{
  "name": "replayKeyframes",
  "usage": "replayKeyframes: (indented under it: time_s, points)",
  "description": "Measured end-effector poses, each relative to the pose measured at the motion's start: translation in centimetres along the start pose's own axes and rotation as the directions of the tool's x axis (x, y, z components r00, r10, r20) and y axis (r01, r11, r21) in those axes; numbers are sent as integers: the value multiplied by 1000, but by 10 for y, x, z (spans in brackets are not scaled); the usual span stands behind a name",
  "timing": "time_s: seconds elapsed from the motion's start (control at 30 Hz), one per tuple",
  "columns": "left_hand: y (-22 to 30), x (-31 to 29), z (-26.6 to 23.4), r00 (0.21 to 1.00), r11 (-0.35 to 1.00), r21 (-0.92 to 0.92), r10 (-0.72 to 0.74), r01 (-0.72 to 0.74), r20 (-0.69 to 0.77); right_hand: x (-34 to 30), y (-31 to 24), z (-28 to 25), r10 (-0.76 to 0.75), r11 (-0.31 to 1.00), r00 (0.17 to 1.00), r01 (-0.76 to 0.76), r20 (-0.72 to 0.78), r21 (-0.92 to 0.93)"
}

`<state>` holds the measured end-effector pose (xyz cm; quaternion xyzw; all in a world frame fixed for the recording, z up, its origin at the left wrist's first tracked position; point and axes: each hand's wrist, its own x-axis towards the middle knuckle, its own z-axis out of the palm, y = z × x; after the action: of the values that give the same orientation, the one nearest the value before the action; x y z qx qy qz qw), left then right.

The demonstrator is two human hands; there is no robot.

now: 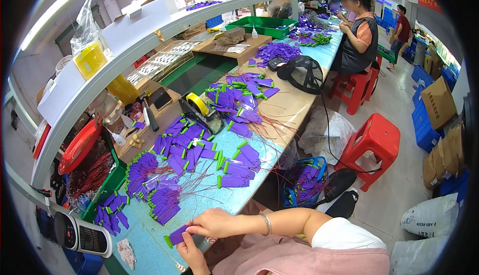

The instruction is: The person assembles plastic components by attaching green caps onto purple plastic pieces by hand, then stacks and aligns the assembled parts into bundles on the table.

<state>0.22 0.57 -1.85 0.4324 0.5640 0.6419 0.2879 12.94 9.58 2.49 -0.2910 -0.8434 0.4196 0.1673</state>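
Observation:
A flat purple piece with a bright green end [178, 235] is held just above the near edge of the pale blue work surface [202, 202]. My left hand [192, 255] grips its lower side, fingers closed. At its upper right side my right hand [212, 222], with a bangle on the wrist, pinches with thumb and fingertips. Ahead of my hands lie fanned rows of similar purple pieces [164, 202], many with thin red wires. Small stacks [234, 178] of them lie farther right, and a loose heap [182, 143] sits behind.
A yellow tape roll on a dispenser [198, 104] stands behind the heap. At left are a small white heater [84, 235] and a green tray [107, 180]. A black cap [303, 73] lies farther along the bench. Red stools [371, 145] and a blue basket [304, 180] stand right; a co-worker [358, 35] sits beyond.

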Motion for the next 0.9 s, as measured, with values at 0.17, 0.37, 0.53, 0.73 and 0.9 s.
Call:
replayKeyframes:
  time_s: [0.17, 0.37, 0.53, 0.73, 0.9]
  points:
    - [1, 1, -16, 940, 792, 610, -187, -28, 286, -2, 8, -4, -394, 847, 817, 501, -421, 180]
    - [10, -7, 3, 868, 946, 283, 0, -161, 496, 4, 9, 17, -414, 749, 878, 479, -240, 459]
    - [28, -14, 4, 822, 973, 224, -83, -55, 564, -3, 17, 18, -212, 679, 975, 95, 70, 728]
    - [9, -16, -3, 901, 941, -210, -165, 266, 401, -19, 19, 8, -313, 791, 919, 391, -238, 471]
    - [25, -5, -3, 883, 987, 114, -156, 117, 442, -18, 30, 0, -454, 881, 785, 467, -421, -80]
